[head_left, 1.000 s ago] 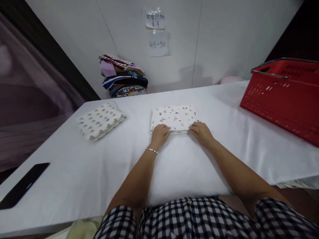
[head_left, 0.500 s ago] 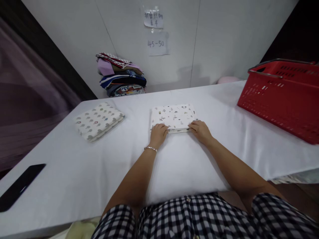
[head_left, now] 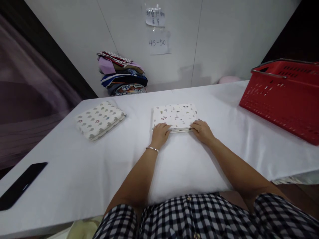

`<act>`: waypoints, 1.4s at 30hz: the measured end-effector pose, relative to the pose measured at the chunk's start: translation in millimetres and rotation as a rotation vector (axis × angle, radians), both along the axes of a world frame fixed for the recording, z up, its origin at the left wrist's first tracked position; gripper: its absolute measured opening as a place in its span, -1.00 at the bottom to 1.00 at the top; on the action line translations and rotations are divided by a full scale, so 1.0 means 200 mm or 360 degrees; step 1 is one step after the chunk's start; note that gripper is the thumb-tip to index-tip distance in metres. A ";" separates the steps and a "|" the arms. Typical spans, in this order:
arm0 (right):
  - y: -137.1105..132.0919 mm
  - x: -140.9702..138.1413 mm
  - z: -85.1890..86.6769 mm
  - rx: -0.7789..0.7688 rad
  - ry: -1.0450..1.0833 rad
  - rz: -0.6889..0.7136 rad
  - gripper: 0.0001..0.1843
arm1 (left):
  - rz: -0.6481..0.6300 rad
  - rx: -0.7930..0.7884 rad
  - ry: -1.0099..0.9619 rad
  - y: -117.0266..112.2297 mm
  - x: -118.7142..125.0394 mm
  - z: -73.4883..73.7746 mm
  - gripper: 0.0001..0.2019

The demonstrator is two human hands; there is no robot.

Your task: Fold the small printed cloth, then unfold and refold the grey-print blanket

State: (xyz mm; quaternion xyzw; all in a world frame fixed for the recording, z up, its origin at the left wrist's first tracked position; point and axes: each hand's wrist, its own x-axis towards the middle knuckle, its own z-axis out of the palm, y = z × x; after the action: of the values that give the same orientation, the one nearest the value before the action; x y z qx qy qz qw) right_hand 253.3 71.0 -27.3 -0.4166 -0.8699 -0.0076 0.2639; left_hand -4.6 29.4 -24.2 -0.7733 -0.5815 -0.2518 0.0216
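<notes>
The left hand (head_left: 159, 134) and right hand (head_left: 202, 132) have their fingers curled nearly closed over the near edge of a folded rectangular white cloth with small prints (head_left: 175, 115); it lies flat on the white-draped table (head_left: 189, 172), just beyond them, long axis running left to right, neither hand clearly nearer; its layered edge looks soft; well left lies a folded cream cloth with grey motifs (head_left: 101, 118); well right, a perforated red plastic basket (head_left: 281, 103); farthest, a rumpled multicoloured fabric stack (head_left: 123, 74).

White-covered table (head_left: 184, 166), small-print folded cloth (head_left: 175, 114) mid-table, grey-patterned folded cloth (head_left: 99, 120) left, black flat object (head_left: 22, 186) nearer, red basket (head_left: 286, 103) right
</notes>
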 end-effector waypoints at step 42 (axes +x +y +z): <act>0.00 0.04 0.00 -0.0005 -0.0105 0.0099 -0.65 | 0.0013 -0.0053 0.0088 -0.03 0.02 0.02 -0.66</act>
State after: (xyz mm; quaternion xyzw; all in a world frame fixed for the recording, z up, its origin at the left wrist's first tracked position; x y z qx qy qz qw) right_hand 262.3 71.2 -26.7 -0.3894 -0.8907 -0.0119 0.2345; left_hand -1.4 23.8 -19.9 -0.7778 -0.5880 -0.2204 0.0258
